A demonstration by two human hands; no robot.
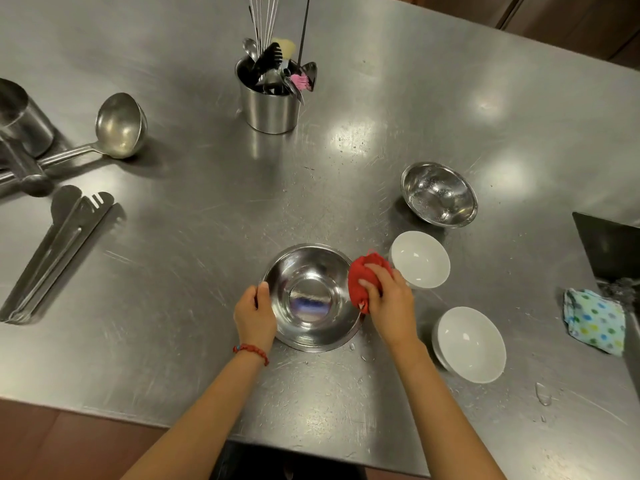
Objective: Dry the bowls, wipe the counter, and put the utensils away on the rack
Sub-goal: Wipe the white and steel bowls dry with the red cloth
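A large steel bowl (309, 299) stands on the steel counter (194, 244) in front of me. My left hand (254, 315) grips its left rim. My right hand (389, 299) holds a bunched red cloth (362, 275) against the bowl's right rim. Two white bowls (420, 259) (471, 344) stand just right of my right hand. A smaller steel bowl (439, 194), beaded with water, sits behind them. A ladle (117, 128) and tongs (57, 251) lie at the left.
A steel canister (270, 105) full of utensils stands at the back centre. A steel pot (20, 119) is at the far left edge. A dotted cloth (594, 318) lies at the right by a dark tray (613, 251). Water drops dot the counter near its front edge.
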